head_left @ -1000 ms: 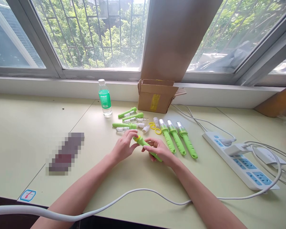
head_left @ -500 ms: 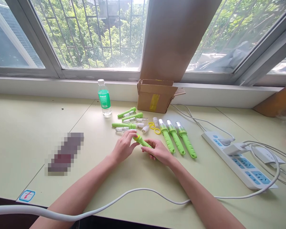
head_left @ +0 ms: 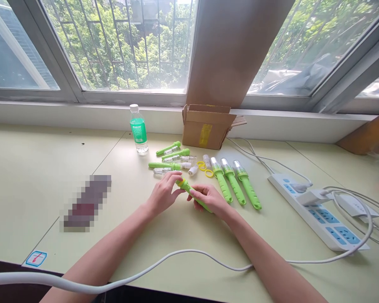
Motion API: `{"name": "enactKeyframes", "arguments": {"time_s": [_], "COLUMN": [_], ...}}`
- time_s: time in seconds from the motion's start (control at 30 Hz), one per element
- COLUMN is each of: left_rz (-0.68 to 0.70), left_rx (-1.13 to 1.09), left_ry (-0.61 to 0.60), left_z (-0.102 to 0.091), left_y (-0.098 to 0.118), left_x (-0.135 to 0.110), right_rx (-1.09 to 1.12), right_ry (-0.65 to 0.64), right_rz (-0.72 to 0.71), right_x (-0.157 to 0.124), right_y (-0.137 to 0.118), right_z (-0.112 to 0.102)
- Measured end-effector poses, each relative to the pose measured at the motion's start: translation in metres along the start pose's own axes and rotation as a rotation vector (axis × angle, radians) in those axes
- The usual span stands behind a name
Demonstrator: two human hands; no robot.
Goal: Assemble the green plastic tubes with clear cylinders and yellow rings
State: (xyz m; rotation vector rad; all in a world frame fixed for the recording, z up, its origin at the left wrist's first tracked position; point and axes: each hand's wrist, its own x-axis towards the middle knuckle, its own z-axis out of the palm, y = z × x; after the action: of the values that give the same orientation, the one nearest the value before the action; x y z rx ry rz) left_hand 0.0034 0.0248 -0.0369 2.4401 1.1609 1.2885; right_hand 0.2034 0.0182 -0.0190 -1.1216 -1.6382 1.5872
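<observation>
My right hand is wrapped round the shaft of a green plastic handle, tilted with its head up and to the left. My left hand pinches the head end of the same green handle. Just beyond lie three finished green sticks with clear caps side by side. Further back are loose green handles and clear caps, small white pieces and yellow rings.
A green-labelled water bottle and an open cardboard box stand by the window sill. A white power strip with plugs lies at the right. A white cable crosses the table's near edge. A blurred dark object lies at the left.
The green handle has turned slightly in my hands; my right hand shifted a little along it. Everything else on the table stayed put.
</observation>
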Motion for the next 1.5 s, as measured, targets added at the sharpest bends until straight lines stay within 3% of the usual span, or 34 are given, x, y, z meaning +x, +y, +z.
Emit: {"name": "enactKeyframes", "arguments": {"time_s": [0.27,0.53,0.73,1.13,1.5], "left_rz": [-0.043,-0.027,-0.040,-0.056,-0.025], "left_rx": [-0.058,-0.072,-0.082,-0.088,-0.078], "left_ry": [0.008,0.021,0.003,-0.014,-0.024], "left_z": [0.0034,0.0044,0.0047,0.0018,0.0015], "left_y": [-0.0032,-0.0045,-0.0043,-0.0051,-0.0036], "left_x": [-0.0020,-0.0016,-0.0013,-0.0010,-0.0007], "right_rx": [-0.042,-0.028,0.008,-0.033,-0.036], "right_ry": [-0.031,0.049,0.064,-0.040,0.060], "right_rz": [-0.001,0.080,0.035,-0.039,0.049], "right_x": [0.0011,-0.0017,0.0010,0.0002,-0.0010], "right_y": [0.0013,0.0005,0.0046,0.0033,0.0024], "right_z": [-0.0012,0.0012,0.0014,0.0009,-0.0005]}}
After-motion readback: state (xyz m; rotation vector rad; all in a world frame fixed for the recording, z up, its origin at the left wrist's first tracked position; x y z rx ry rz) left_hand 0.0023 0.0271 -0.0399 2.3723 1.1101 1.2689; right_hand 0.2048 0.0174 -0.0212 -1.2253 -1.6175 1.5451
